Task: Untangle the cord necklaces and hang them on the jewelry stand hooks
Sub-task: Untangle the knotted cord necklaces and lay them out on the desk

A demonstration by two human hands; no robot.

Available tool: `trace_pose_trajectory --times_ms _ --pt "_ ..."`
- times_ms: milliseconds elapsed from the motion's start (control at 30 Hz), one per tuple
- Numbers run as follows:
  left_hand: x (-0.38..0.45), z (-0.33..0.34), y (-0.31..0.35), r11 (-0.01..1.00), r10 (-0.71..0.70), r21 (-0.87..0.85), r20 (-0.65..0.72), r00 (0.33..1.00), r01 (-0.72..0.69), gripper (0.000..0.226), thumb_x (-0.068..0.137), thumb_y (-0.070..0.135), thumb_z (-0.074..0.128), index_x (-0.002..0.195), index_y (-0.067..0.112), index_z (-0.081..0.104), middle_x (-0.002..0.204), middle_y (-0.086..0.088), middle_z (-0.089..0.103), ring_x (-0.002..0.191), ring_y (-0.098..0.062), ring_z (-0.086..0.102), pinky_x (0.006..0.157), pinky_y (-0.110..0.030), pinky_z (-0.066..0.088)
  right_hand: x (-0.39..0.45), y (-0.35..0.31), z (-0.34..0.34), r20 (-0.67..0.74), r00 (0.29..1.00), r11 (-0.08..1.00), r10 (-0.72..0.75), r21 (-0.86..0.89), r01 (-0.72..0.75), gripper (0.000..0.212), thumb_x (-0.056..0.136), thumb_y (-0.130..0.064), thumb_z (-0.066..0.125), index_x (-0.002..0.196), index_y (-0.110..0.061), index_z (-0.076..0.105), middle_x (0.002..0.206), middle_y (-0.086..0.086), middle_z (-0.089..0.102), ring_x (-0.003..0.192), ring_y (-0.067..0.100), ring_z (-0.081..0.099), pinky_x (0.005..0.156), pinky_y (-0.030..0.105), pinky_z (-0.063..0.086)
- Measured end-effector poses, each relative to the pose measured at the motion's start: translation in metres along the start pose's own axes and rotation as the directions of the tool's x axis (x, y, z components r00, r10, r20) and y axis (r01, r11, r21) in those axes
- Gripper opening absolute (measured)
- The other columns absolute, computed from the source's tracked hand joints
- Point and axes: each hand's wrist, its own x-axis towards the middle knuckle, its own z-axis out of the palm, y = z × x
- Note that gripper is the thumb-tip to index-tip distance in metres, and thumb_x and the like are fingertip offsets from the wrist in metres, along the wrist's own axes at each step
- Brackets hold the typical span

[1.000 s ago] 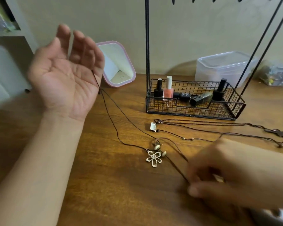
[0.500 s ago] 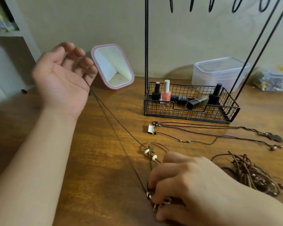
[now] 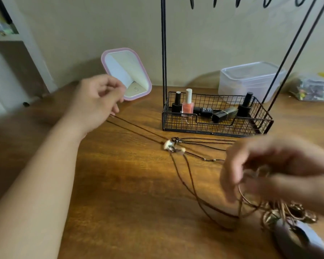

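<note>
1. Left hand (image 3: 97,101) fingers pinch thin dark brown cord necklace (image 3: 138,128), taut over wooden counter (image 3: 120,184).
2. Right hand (image 3: 273,169), blurred, fingers curl around tangled brown cord bundle (image 3: 281,212).
3. Step: untangling; next, free one loop, lift to black wire stand hooks (image 3: 238,1).

Two bare forearms and hands (image 3: 99,101), no sleeves, rings or watch.

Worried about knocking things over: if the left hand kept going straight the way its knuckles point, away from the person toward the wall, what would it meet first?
Most likely the pink-rimmed mirror, which stands just beyond the left hand holding the cord. Depth is unclear; the gap cannot be judged.
</note>
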Motion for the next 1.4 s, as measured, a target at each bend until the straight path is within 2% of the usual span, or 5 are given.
trace_pose_trajectory --times_ms 233,767,1033,1267,1400 --pt "-0.011 -0.001 0.004 0.980 0.167 0.025 0.434 0.885 -0.197 0.026 0.073 0.047 0.068 0.076 0.021 0.074 0.076 0.005 0.069 0.076 -0.014 0.063 0.065 -0.021 0.051 -0.006 0.010 -0.029 -0.393 0.916 0.975 0.077 0.223 0.014 0.016 0.062 -0.021 0.067 0.060 -0.006 0.063 0.048 0.005 0.049 0.048 0.031 0.055 0.059 0.038 0.047" --pt "-0.008 -0.012 0.005 0.918 0.212 -0.396 0.424 0.880 -0.030 0.018 0.073 0.033 0.075 0.068 0.017 0.070 0.055 -0.009 0.044 0.052 -0.017 0.037 0.047 -0.021 0.033 -0.003 0.005 -0.020 -0.423 0.887 0.983 0.183 0.098 -0.155 0.013 0.058 -0.015 0.057 0.061 -0.009 0.069 0.050 0.022 0.056 0.045 0.042 0.046 0.042 0.045 0.031" --pt "-0.007 -0.005 0.006 0.907 0.122 -0.419 0.371 0.920 0.049 0.020 0.093 0.027 0.057 0.084 0.010 0.057 0.072 -0.004 0.063 0.046 -0.015 0.047 0.039 -0.017 0.024 0.002 0.001 -0.007 -0.418 0.798 0.870 0.435 -0.034 -0.492 0.054 0.074 0.011 0.062 0.115 -0.024 0.071 0.047 0.007 0.053 0.061 0.053 0.056 0.050 0.030 0.038" --pt "-0.008 0.003 0.008 0.908 0.124 -0.418 0.359 0.925 0.040 0.017 0.092 0.029 0.053 0.083 0.014 0.058 0.068 -0.001 0.057 0.055 -0.017 0.040 0.047 -0.016 0.037 0.008 -0.004 -0.003 -0.448 0.763 0.814 0.466 -0.120 -0.568 0.034 0.080 0.007 0.057 0.076 -0.021 0.076 0.058 0.017 0.069 0.049 0.013 0.046 0.048 0.025 0.038" --pt "-0.007 0.004 0.007 0.950 0.119 -0.313 0.349 0.929 -0.004 0.019 0.092 0.026 0.055 0.085 0.009 0.061 0.063 -0.003 0.059 0.054 -0.012 0.044 0.046 -0.017 0.035 0.007 -0.006 -0.003 -0.421 0.824 0.841 0.379 -0.215 -0.497 0.013 0.069 -0.017 0.060 0.069 -0.021 0.073 0.059 0.006 0.070 0.050 0.026 0.043 0.048 0.034 0.036"
